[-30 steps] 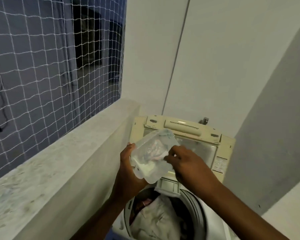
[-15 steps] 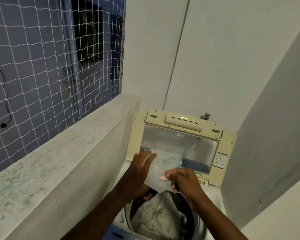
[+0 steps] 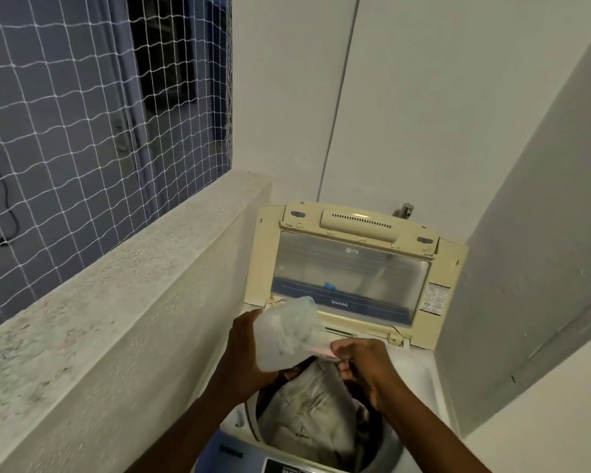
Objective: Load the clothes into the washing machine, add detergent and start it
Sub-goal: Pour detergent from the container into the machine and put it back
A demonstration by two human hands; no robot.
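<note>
Since the previous frame the translucent plastic detergent container (image 3: 287,336) had tilted further over the open cream top-loading washing machine (image 3: 420,370), above the beige clothes (image 3: 314,414) in its drum. Left hand (image 3: 244,349) was clamped around the container's side. Right hand (image 3: 362,361) pinched its lower edge, fingers closed

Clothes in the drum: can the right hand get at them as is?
Probably yes. The right hand is just above the clothes, lid up, though its fingers are pinching something pink at the container.
</note>
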